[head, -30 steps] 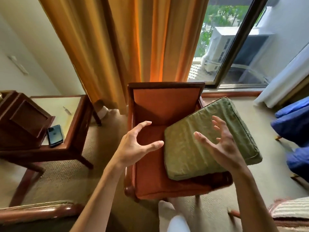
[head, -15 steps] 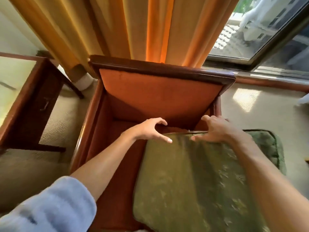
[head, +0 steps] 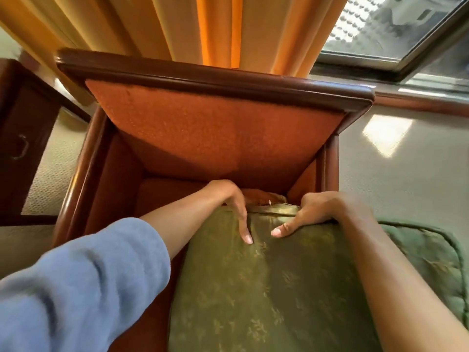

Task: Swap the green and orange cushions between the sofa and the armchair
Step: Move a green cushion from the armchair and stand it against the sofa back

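Note:
A green patterned cushion (head: pixel 266 288) lies askew on the wooden armchair (head: pixel 203 72), its right part hanging over the right armrest. It covers most of the orange seat cushion (head: pixel 162 194), which shows at the back left of the seat. My left hand (head: pixel 231 207) grips the green cushion's far edge, thumb lying on top and fingers tucked behind it. Just to the right, my right hand (head: pixel 322 214) curls over the same edge with its thumb pressed on the top face.
Orange curtains (head: pixel 203 29) hang right behind the chair back. A dark wooden side table (head: pixel 22 148) with a drawer handle stands at the left. A window (head: pixel 393 26) fills the upper right, and beige carpet (head: pixel 380 174) lies right of the chair.
A second ago both hands hovered open above the cushion. They have since reached its far edge and taken hold of it, and my view has moved in close over the chair.

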### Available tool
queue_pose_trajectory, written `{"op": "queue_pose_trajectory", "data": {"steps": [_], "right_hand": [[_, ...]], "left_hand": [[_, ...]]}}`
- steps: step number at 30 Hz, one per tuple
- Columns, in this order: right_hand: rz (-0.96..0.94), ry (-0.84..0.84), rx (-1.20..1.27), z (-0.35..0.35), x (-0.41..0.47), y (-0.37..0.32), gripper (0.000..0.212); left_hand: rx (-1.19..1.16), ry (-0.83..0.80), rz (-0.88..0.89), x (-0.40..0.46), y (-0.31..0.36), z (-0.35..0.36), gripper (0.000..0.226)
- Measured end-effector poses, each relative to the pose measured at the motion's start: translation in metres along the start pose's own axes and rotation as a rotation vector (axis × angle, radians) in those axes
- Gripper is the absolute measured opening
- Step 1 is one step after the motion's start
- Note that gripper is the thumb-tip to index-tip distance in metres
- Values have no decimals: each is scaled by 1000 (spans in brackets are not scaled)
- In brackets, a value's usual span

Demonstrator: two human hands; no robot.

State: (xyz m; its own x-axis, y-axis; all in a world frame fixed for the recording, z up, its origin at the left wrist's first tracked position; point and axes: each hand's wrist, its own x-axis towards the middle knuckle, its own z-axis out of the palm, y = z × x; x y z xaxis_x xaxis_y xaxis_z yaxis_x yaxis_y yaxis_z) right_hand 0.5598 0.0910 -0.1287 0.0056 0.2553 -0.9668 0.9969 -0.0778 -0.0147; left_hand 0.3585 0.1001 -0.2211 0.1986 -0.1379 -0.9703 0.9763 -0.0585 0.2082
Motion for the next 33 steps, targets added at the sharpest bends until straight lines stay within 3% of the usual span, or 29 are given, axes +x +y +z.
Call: {"op": "queue_pose_trajectory", "data": {"steps": [2, 3, 6, 9, 18, 26, 33], "right_hand": [[-29, 46, 0, 9, -6, 0, 125], [-37, 67, -10, 17, -9, 1, 128], [-78, 59, 8, 47, -24, 0, 135], [-148, 54, 140, 68, -57, -5, 112], [-355, 300, 209, 124, -163, -19, 78], [-583, 634, 178, 259, -319, -45, 63], [-842, 782, 14, 368, -431, -120, 65]], "left_hand": [[-56, -70, -35, -8, -2, 12, 93], [-42, -23, -28, -14, -3, 21, 92], [-3, 313, 130, -34, -8, 57, 126], [-93, 471, 295, -61, -17, 99, 102], [-49, 839, 305, -179, -25, 191, 80], [179, 1179, 314, -290, -44, 370, 74], [170, 1466, 145, -379, -94, 571, 80]]}}
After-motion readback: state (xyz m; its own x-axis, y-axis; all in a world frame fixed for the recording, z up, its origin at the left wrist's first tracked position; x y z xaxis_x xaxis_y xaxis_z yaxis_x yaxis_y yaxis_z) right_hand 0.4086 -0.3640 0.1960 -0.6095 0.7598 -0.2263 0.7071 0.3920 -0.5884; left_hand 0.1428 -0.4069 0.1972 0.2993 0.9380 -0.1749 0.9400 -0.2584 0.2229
